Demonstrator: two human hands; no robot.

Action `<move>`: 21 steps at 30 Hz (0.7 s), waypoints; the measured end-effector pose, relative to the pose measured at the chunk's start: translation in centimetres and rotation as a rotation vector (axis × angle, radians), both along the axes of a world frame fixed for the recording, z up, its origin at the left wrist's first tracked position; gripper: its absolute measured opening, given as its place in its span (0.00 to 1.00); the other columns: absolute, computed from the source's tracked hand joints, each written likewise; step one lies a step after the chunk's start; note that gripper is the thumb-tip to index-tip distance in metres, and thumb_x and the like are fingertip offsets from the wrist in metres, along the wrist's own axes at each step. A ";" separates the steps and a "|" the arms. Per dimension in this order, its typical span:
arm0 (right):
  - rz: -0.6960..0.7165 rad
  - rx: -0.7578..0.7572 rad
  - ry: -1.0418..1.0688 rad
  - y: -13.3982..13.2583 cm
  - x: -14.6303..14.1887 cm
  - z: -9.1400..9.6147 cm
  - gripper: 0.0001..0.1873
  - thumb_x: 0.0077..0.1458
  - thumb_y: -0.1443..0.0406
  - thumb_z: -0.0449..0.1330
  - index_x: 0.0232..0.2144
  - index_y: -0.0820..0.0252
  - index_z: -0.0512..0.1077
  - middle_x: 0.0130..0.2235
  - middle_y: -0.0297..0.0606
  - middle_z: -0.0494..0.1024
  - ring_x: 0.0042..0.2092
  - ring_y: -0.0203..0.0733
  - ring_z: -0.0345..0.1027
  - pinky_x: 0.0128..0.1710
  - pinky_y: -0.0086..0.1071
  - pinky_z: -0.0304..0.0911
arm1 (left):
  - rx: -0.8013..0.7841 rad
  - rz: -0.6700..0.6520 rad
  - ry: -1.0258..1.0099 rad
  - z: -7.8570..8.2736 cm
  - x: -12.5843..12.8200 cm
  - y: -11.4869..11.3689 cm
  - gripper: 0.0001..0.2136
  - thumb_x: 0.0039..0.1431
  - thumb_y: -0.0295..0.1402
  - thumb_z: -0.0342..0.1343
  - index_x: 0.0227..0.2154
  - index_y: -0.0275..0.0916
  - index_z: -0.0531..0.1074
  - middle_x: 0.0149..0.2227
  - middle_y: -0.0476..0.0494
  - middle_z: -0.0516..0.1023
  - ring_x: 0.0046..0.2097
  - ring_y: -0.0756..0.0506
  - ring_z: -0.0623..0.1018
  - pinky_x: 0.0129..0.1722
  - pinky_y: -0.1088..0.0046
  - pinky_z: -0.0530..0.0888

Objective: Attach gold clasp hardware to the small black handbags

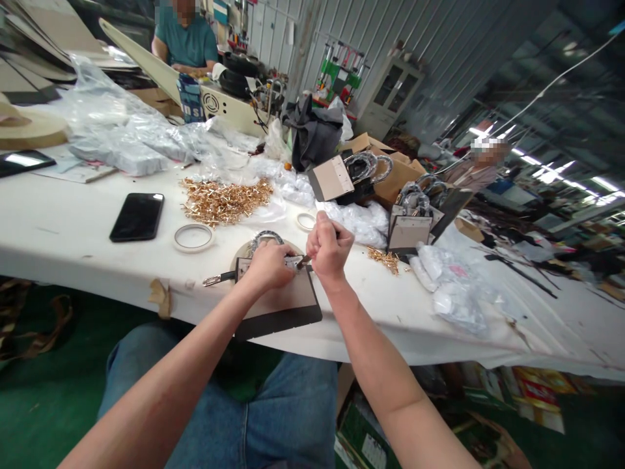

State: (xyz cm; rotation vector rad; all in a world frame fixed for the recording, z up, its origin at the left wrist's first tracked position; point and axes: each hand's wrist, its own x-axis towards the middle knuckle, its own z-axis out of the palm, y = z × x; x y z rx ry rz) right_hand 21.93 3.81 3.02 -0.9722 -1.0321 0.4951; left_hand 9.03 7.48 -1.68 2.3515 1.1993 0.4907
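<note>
In front of me, at the table's near edge, lies a grey-and-black bag panel point(288, 296) with a plastic-wrapped handle point(266, 236) at its far side. My left hand point(270, 266) is closed on the panel's far edge, just by the handle; its fingertips are partly hidden. My right hand point(329, 246) makes a fist around a thin, dark tool point(303, 262), whose tip points down at the panel beside my left fingers. The fist covers the tool's grip, so its kind is unclear. A black strap with a metal end point(213, 281) sticks out left of the panel.
Gold-coloured metal fasteners point(224, 200) lie heaped beyond my hands, with a smaller pile point(384, 259) to the right. A phone point(137, 217) and a tape roll point(194, 238) lie left. Handled bag pieces point(410, 231) and plastic packets point(452, 286) stand right. A person point(188, 42) sits opposite.
</note>
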 end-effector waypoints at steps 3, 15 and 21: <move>-0.017 0.007 -0.003 0.0 -0.2 -0.9 0.35 0.70 0.44 0.67 0.21 0.52 0.56 0.18 0.23 0.55 0.17 0.30 0.49 0.15 0.30 0.48 | -0.008 0.001 0.008 0.2 0.1 0.1 0.22 0.54 0.31 0.66 0.53 0.46 0.89 0.48 0.35 0.85 0.53 0.30 0.80 0.58 0.55 0.76; -0.037 -0.095 -0.085 0.3 0.0 -0.8 0.36 0.70 0.42 0.66 0.21 0.52 0.58 0.17 0.25 0.59 0.16 0.31 0.52 0.15 0.32 0.49 | -0.063 -0.019 -0.042 0.0 0.1 0.5 0.19 0.53 0.30 0.67 0.49 0.45 0.89 0.46 0.35 0.83 0.52 0.31 0.80 0.57 0.56 0.77; -0.139 -0.103 -0.236 -0.4 -1.7 -1.4 0.35 0.72 0.42 0.64 0.21 0.53 0.60 0.20 0.28 0.62 0.21 0.34 0.58 0.21 0.33 0.54 | -0.073 -0.010 -0.013 0.6 0.2 0.4 0.19 0.54 0.27 0.65 0.48 0.43 0.89 0.44 0.34 0.83 0.51 0.29 0.80 0.53 0.55 0.77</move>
